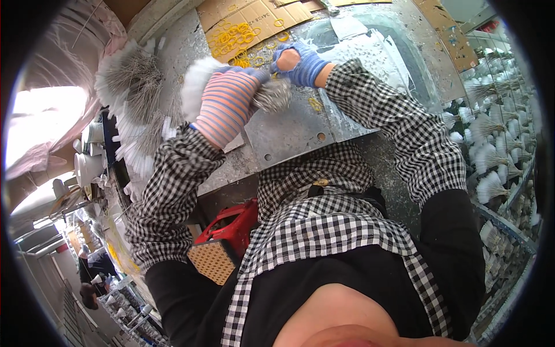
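Note:
My left hand (228, 104), in a pink and blue striped glove, is closed around a bundle of thin wires with white tufted ends (195, 84). The tufts stick out on the left of the fist and the grey wire ends on the right. My right hand (300, 65), in a blue glove with bare skin showing at its back, is closed right beside the left fingers. Whatever its fingertips pinch is hidden. Beyond both hands lies a pile of yellow rubber bands (234, 39) on a cardboard sheet (292, 16).
Loose white-tufted wires (133, 78) are heaped at the table's left. The metal tabletop (292, 136) has holes near its front edge. White sheets (376, 55) lie at the far right. Racks of similar bundles (491, 139) stand right. A red stool (231, 222) is below; another person (89, 295) is far left.

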`<act>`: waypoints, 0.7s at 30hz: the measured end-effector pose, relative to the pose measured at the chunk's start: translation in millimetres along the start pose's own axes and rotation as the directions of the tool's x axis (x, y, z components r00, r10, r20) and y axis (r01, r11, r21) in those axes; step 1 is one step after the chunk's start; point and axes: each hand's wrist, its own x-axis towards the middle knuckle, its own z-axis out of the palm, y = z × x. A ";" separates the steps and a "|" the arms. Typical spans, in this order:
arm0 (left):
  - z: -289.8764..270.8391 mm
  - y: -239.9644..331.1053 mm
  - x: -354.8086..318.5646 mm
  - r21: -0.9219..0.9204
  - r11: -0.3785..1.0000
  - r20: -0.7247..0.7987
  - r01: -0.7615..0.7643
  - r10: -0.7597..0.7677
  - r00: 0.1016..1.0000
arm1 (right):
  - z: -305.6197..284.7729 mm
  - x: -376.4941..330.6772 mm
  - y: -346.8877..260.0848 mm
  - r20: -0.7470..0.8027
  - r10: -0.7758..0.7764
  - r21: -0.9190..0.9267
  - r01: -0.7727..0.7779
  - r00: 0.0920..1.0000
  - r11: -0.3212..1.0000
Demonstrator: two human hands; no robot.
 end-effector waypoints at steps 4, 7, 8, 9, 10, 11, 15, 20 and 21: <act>-13.1 1.2 -12.8 -0.924 0.378 -0.084 0.061 -0.355 0.931 | 13.9 12.8 -13.9 -0.071 0.029 0.024 -0.028 0.997 0.999; -22.6 1.0 -20.5 -0.913 0.394 -0.084 0.109 -0.441 0.894 | 17.0 17.2 -14.2 -0.114 0.091 0.042 -0.086 0.989 0.995; -22.7 1.0 -18.5 -0.912 0.397 -0.088 0.105 -0.438 0.895 | 16.1 16.1 -8.6 -0.225 0.108 0.122 -0.082 0.968 0.989; -23.4 2.1 -19.1 -0.924 0.374 -0.107 0.081 -0.455 0.884 | 11.2 16.1 -6.3 -0.332 0.123 0.201 -0.058 0.935 0.978; -21.6 1.9 -20.7 -0.934 0.352 -0.126 0.060 -0.481 0.868 | -8.4 11.4 -4.0 -0.334 0.120 0.365 0.011 0.935 0.931; -18.8 0.7 -22.5 -0.943 0.332 -0.145 0.037 -0.507 0.850 | -27.3 9.2 -7.3 -0.339 0.102 0.364 0.031 0.935 0.931; 5.3 -6.4 -12.2 -0.980 0.198 -0.107 0.019 -0.602 0.791 | -111.7 -17.1 -32.0 -0.413 0.258 0.691 0.116 0.873 0.713; 11.3 -22.8 -15.9 -0.966 0.245 -0.079 0.083 -0.583 0.809 | -122.3 -41.8 -33.1 -0.433 0.244 0.848 0.300 0.868 0.437; 7.7 -21.0 -13.2 -0.965 0.252 -0.087 0.076 -0.578 0.811 | -119.7 -47.2 -27.9 -0.498 0.192 0.865 0.469 0.846 0.180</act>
